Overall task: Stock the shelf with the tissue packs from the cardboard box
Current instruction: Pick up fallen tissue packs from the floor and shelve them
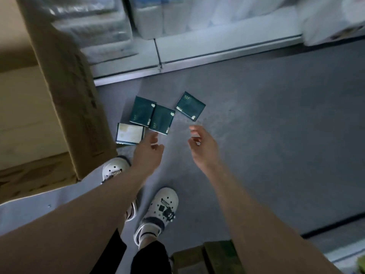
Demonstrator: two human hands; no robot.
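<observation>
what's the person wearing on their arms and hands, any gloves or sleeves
Nothing worn that shows: the left hand and right hand have no gloves, and I see no rings, watch or wristband. The left forearm and right forearm are bare to the frame edge, so no sleeves show.

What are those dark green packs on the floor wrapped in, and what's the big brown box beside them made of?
The dark green tissue packs look wrapped in thin plastic film, slightly glossy: faint sheen, white seal tabs at corners. The cardboard box looks like matte brown cardboard: dull tan walls, folded flap, faint print.
</observation>
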